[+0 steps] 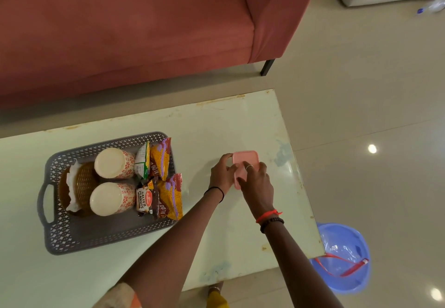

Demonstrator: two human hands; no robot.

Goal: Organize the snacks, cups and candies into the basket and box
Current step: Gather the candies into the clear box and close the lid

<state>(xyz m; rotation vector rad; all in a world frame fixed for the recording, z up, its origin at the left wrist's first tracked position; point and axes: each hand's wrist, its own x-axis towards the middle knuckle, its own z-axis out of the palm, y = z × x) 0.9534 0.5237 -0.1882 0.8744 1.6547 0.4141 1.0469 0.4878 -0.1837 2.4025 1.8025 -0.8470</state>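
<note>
Pink plastic — the small box [245, 163] is gripped from both sides on the pale surface [216, 223], well to the right of the grey basket [106, 238]. The left hand [222, 175] is closed on its left edge, the right hand [256, 182] on its lid, probably so that it can be pressed shut. Inside the basket, two upturned cups [113, 163] are set left of the snack packets [160, 177] — apparently sorted already; no loose candies can be seen.

A dark packet [145, 201] reads "SALTED PEANUTS"; yellow packet [171, 198] "ALOO".
</note>
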